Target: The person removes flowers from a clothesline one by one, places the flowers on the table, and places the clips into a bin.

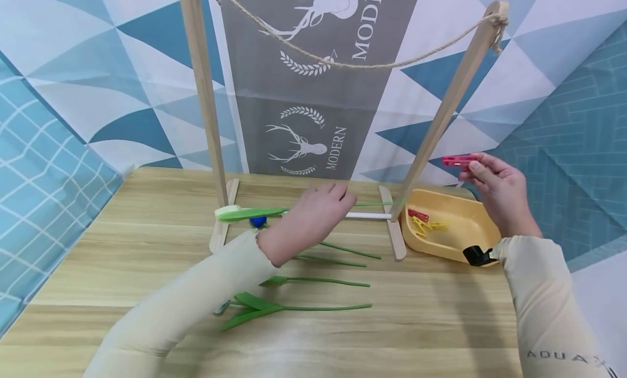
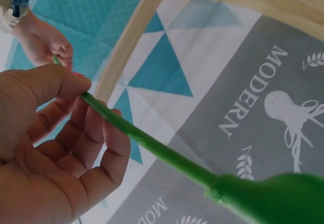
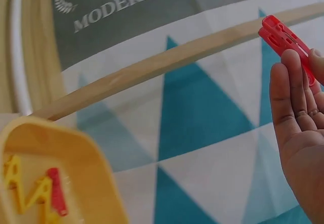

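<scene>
A person sits at a wooden table point(image 1: 441, 323) with both arms in cream sleeves. The left hand point(image 1: 313, 217) pinches an artificial flower point(image 1: 254, 213) by its green stem, thumb on top and fingers curled beneath; the left wrist view shows this grip plainly. The flower is held just above the table, in front of the base of a wooden rack point(image 1: 203, 111). Its long axis runs nearly level from side to side: the pale bud end points to the person's left, and the stem runs right, through the hand, toward the rack's right post. The hand covers the middle of the stem.

The right hand point(image 1: 497, 190) is raised above a yellow tray point(image 1: 470, 242) at the table's right edge. Its fingers and thumb pinch a red clothespin point(image 1: 458, 160), which lies roughly level with its free end pointing left toward the rack's right post. In the right wrist view the fingers cover its rear part, so whether it is squeezed open cannot be told.

The tray holds a few yellow and red clothespins point(image 1: 422, 221). More green stems point(image 1: 313, 282) lie flat on the table near the left forearm, long axes side to side. A rope point(image 1: 352, 65) sags between the tops of the two posts. A blue object point(image 1: 257, 221) under the held flower is mostly hidden. A patterned cloth backdrop point(image 1: 303, 122) hangs behind.
</scene>
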The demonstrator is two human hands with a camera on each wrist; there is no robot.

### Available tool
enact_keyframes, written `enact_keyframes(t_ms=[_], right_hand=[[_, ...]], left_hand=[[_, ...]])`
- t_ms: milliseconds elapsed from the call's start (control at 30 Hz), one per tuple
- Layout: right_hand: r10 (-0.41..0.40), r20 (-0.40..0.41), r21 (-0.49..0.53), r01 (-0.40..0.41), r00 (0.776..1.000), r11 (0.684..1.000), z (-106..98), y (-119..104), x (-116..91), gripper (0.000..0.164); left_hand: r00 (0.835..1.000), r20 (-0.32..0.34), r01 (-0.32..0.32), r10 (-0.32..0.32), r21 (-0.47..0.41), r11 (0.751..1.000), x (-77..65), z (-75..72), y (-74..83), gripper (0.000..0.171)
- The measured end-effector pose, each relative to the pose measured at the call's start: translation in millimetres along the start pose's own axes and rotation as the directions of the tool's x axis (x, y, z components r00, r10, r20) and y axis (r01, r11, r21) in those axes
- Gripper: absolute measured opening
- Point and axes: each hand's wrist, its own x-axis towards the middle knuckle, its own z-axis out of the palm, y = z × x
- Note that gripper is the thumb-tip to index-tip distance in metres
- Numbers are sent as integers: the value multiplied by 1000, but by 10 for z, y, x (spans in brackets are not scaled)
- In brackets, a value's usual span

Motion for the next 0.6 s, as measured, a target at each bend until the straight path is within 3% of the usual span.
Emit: enact_keyframes(t_ms=[233,467,600], right_hand=[[87,-11,-40,-87,996,995,-155,327,-74,24],[183,-41,-94,-186,982,978,-339,562,-114,26],[207,-35,-65,-209,978,976,-450,687,-124,22]], left_hand=[[1000,-5,-28,28,77,997,-211,125,94,19],[999,-14,-30,31,78,997,-385,177,167,16],[999,-17,-28,29,72,997,-489,206,209,16]])
